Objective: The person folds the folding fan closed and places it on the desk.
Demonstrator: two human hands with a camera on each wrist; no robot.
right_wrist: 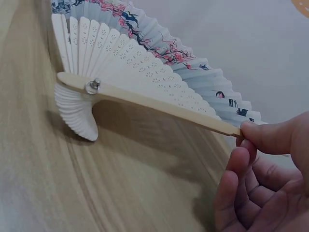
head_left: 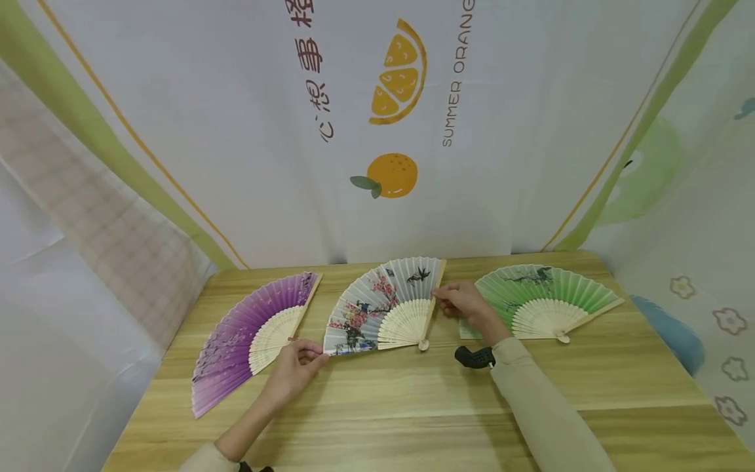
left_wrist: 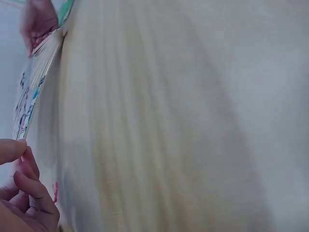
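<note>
A pale grey folding fan (head_left: 377,295) with pink blossoms, birds and ivory slats is spread between both hands. My left hand (head_left: 293,368) pinches its left outer corner between thumb and index finger, which the left wrist view also shows. On the other side my right hand (head_left: 466,303) pinches the wooden end stick (right_wrist: 164,112) with thumb and fingertips. The metal rivet (right_wrist: 92,86) and fanned slat ends show in the right wrist view. An opened purple fan (head_left: 236,341) lies left of the left hand. Behind the right forearm lies an opened green fan (head_left: 537,288), partly covered.
The fans are on a wood-grain table (head_left: 401,413). A white cloth (head_left: 265,196) printed with oranges hangs behind its far edge. A black strap piece (head_left: 474,357) sits at the right wrist. Patterned cloth (head_left: 708,262) hangs on the right side.
</note>
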